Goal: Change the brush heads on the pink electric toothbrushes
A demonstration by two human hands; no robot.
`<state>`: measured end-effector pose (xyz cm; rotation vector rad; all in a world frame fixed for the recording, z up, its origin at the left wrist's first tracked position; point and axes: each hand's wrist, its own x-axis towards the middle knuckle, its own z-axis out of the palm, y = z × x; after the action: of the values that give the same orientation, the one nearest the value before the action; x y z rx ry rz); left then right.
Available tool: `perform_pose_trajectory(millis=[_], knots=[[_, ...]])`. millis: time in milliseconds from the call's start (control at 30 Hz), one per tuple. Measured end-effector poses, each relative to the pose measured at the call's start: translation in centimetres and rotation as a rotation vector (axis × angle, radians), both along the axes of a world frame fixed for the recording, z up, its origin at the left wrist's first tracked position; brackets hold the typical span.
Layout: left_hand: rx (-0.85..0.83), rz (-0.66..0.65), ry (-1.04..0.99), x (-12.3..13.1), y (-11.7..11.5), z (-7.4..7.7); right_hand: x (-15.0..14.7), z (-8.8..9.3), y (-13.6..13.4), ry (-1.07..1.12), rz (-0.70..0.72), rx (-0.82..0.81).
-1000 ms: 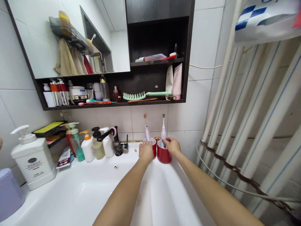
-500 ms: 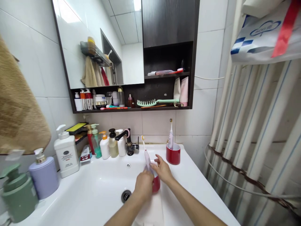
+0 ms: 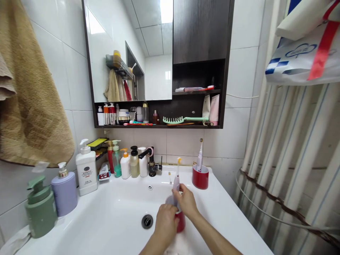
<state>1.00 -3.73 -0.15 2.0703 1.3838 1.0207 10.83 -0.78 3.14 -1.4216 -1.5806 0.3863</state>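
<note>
My left hand (image 3: 166, 222) is wrapped round a red cup (image 3: 180, 220) held over the white sink basin (image 3: 114, 216), close to me. My right hand (image 3: 186, 200) grips the handle of the pink electric toothbrush (image 3: 176, 180) that stands in this cup, its head pointing up. A second red cup (image 3: 200, 177) with another electric toothbrush (image 3: 199, 158) stands at the back right of the sink top, apart from both hands.
A black tap (image 3: 151, 161) and a row of bottles (image 3: 127, 163) line the back edge. Pump bottles (image 3: 63, 189) stand at the left under a tan towel (image 3: 32, 106). A dark shelf (image 3: 159, 124) hangs above. White pipes (image 3: 287, 152) fill the right side. The drain (image 3: 147, 221) lies left of the held cup.
My left hand has lifted one red cup away from the back of the sink and brought it toward me over the basin. My right hand left the other cup and took the toothbrush.
</note>
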Motion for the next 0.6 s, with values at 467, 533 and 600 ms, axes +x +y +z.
perform_pose_trajectory(millis=[467, 533, 600], knots=[[-0.404, -0.224, -1.042, 0.3, 1.9, 2.1, 0.9, -1.4, -4.8, 0.151, 0.278, -0.191], [-0.488, -0.257, -1.097, 0.2, 1.9, 1.7, 1.1, -2.1, -4.5, 0.154, 0.306, -0.272], [-0.537, -0.253, -1.138, 0.1, 2.0, 1.6, 1.2, -2.1, -4.3, 0.159, 0.332, -0.327]])
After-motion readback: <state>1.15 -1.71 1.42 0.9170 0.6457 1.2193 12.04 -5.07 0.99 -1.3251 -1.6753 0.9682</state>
